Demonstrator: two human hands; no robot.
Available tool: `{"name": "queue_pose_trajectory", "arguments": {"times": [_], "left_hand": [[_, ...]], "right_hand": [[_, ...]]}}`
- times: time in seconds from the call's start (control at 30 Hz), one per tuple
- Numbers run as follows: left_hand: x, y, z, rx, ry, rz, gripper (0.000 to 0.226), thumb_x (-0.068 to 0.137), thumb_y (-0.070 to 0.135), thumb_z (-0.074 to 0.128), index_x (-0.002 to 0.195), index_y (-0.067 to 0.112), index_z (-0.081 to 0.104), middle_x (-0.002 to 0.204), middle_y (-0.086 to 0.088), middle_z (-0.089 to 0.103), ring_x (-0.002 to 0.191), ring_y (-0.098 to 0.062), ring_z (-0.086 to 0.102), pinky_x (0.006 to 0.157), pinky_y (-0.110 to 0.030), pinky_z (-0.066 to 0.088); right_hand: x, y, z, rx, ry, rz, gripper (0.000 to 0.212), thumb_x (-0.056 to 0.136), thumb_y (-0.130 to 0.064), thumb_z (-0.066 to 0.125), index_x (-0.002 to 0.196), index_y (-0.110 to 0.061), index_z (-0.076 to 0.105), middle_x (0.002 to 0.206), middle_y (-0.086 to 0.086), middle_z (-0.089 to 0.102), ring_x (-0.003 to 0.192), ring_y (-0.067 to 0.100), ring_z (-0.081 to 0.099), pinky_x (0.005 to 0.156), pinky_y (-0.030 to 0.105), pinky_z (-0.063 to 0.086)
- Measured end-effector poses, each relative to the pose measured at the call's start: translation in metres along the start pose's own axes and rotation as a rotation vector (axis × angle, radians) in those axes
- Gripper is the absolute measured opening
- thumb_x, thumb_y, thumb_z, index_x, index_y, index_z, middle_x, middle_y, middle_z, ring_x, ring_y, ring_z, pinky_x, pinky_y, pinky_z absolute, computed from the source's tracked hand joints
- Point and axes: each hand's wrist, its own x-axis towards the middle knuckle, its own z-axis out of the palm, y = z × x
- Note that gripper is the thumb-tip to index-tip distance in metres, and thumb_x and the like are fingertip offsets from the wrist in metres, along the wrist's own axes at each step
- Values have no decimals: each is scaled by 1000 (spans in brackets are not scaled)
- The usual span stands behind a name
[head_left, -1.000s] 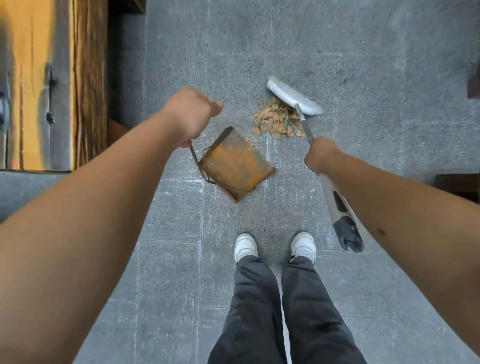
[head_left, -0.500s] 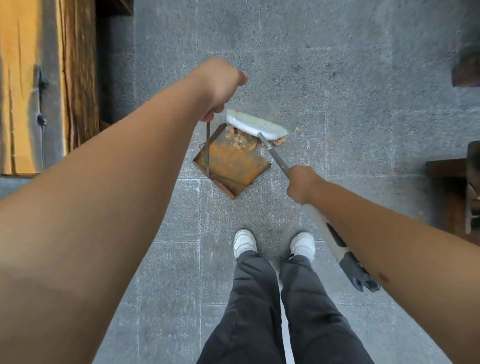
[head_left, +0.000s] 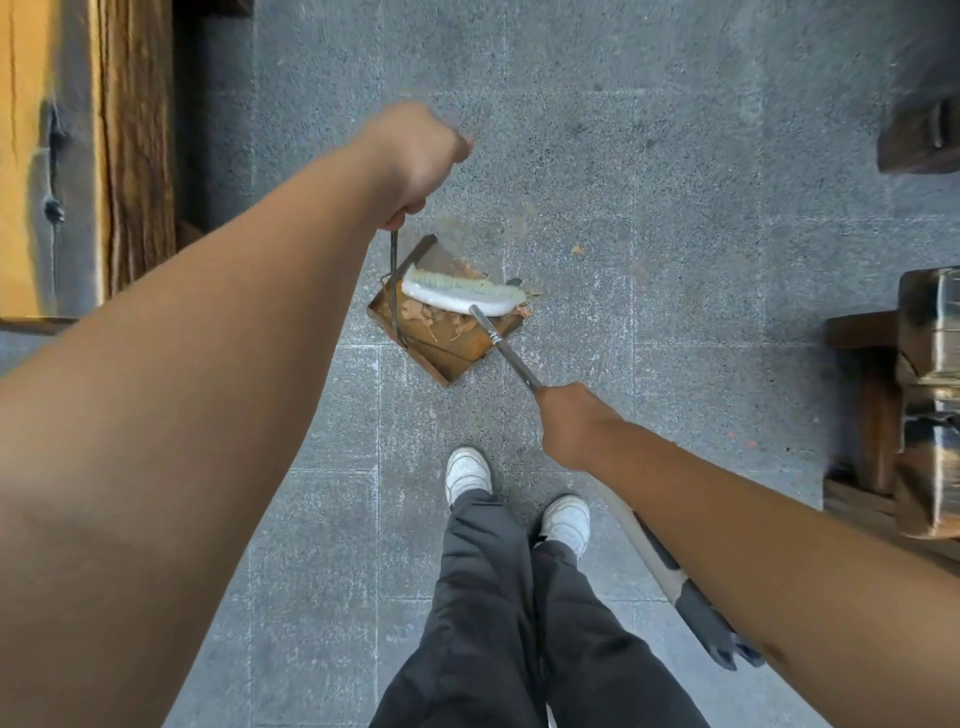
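Left hand (head_left: 421, 150) fingers grip the wire handle of the rusty dustpan (head_left: 452, 359), right hand (head_left: 571, 426) fingers the broom (head_left: 457, 297), whose head lies inside it.

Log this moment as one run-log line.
left hand: holds dustpan by handle | right hand: grips broom | broom head: over dustpan | leaves: in dustpan | floor: stray scrap

Head-worn wide-angle view, facing steeply down, floor (head_left: 675, 156) at standing distance, edges seemingly blurred.
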Motion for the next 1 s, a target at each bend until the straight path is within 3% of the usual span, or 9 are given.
{"name": "queue_pose_trajectory", "arguments": {"times": [0.1,0.2,0.3,0.43,0.53,0.67,0.77,0.83,1.0], "left_hand": [[-15,-9,4,21,35,-13,36,86,42,52,66,13,45,56,-7,38,51,-23,40,46,-27,36],[-32,-26,3,40,53,-22,34,90,38,51,78,6,58,59,-11,40,53,-26,43,46,-30,38],[-44,-45,5,57,57,-40,39,91,39,51,69,7,47,58,-11,42,47,-27,43,45,-26,36],[-48,-53,3,46,52,-21,36,91,39,50,73,7,51,60,-9,44,50,-26,46,46,-26,36],[-46,-59,2,19,51,21,36,91,34,50,63,12,45,59,-7,41,49,-24,41,48,-29,36],[-40,-75,-6,-9,44,33,33,89,32,52,62,14,46,57,-7,40,45,-24,40,45,-28,36],[-36,-78,-11,12,17,57,26,91,25,48,72,8,55,62,-9,40,53,-28,44,50,-33,43],[-36,-78,-12,28,36,65,25,89,29,48,79,7,55,60,-3,44,50,-25,46,45,-28,42],[-38,-73,-11,41,-5,112,20,90,21,47,74,10,51,62,-8,34,60,-26,41,51,-35,39]], "right_hand": [[-13,9,-3,-2,-33,-46,42,88,-5,53,130,-7,51,91,8,53,67,18,54,42,22,35],[-25,19,-8,3,-21,-59,42,85,0,51,125,-11,55,80,3,49,61,15,51,43,22,37],[-34,29,-10,17,28,-38,42,84,1,49,123,-14,55,78,2,49,62,16,53,45,22,38],[-25,36,-16,47,114,31,41,83,-1,53,122,-13,57,77,2,52,63,16,54,46,23,40],[-3,31,-24,94,155,112,31,82,-3,55,111,-12,61,77,5,56,59,18,57,44,24,44],[25,15,-24,145,190,186,22,81,-6,56,102,-7,62,72,7,57,55,19,56,43,23,39],[35,-1,-11,322,167,201,29,81,-7,58,110,-9,63,78,10,63,60,25,62,44,26,46],[35,-15,4,450,126,183,40,82,-5,59,122,-12,60,81,11,64,60,26,65,41,25,48],[16,-34,30,673,89,130,46,82,-2,57,126,-16,58,74,10,59,48,22,56,42,26,47]]}}
